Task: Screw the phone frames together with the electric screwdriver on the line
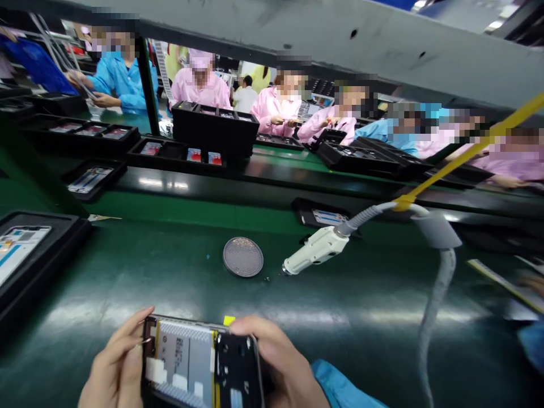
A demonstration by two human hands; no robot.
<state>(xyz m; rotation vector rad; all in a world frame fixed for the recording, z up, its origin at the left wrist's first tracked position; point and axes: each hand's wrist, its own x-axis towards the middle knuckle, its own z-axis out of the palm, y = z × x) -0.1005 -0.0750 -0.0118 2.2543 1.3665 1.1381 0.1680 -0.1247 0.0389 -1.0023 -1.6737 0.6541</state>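
Observation:
An opened smartphone [191,354] lies between my two hands at the bottom of the view, its inner side facing me. A grey battery shows on its left part and a black cover on its right. My left hand [117,362] grips the left end, fingers along the edge. My right hand [283,362] is closed round the right end, thumb on the upper edge beside a small yellow tab [229,321]. Beyond the phone sit a round screw dish [243,257] and a white electric screwdriver [317,250], with a few tiny screws between them.
The screwdriver hangs from a yellow strap [471,153], its grey cable [436,317] dropping at right. A black tray [51,260] with a phone part stands left. Farther trays [212,133] line the conveyor [255,190]. Co-workers sit opposite; a blurred sleeve [531,345] shows far right.

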